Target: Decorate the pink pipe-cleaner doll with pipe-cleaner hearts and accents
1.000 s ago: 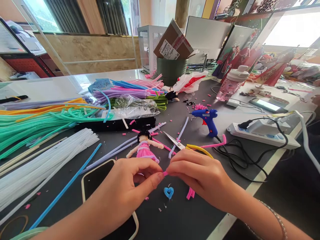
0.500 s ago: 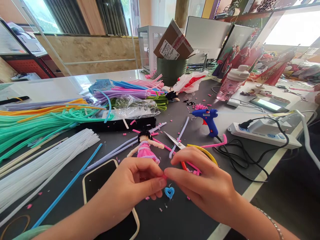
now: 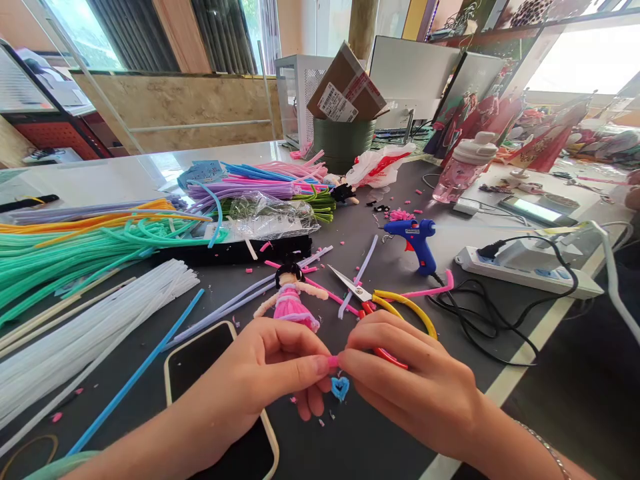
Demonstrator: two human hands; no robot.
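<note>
My left hand (image 3: 285,373) pinches a short pink piece of pipe cleaner (image 3: 333,361) between thumb and forefinger. The fingertips of my right hand (image 3: 405,373) close on its other end, so most of it is hidden. Just below the fingertips lies a small blue fuzzy heart (image 3: 340,388). A pipe-cleaner doll (image 3: 293,300) with black hair and a pink dress rests beyond my left hand. Scissors (image 3: 357,290) with yellow handles lie spread beyond my right hand, beside a red-handled tool (image 3: 389,357). Under my left forearm is a dark phone (image 3: 200,360) with a pale rim.
Bundles of green (image 3: 90,257) and white pipe cleaners (image 3: 100,327) cover the left side, with a blue strip (image 3: 140,367) alongside. A blue glue gun (image 3: 417,243) stands at right near a power strip (image 3: 530,270) with black cable (image 3: 480,320). Behind is a pink bottle (image 3: 463,167).
My right hand has shifted slightly down and its fingers have drawn together, uncovering more of the scissors and the red handles. The pink piece now shows between my fingertips.
</note>
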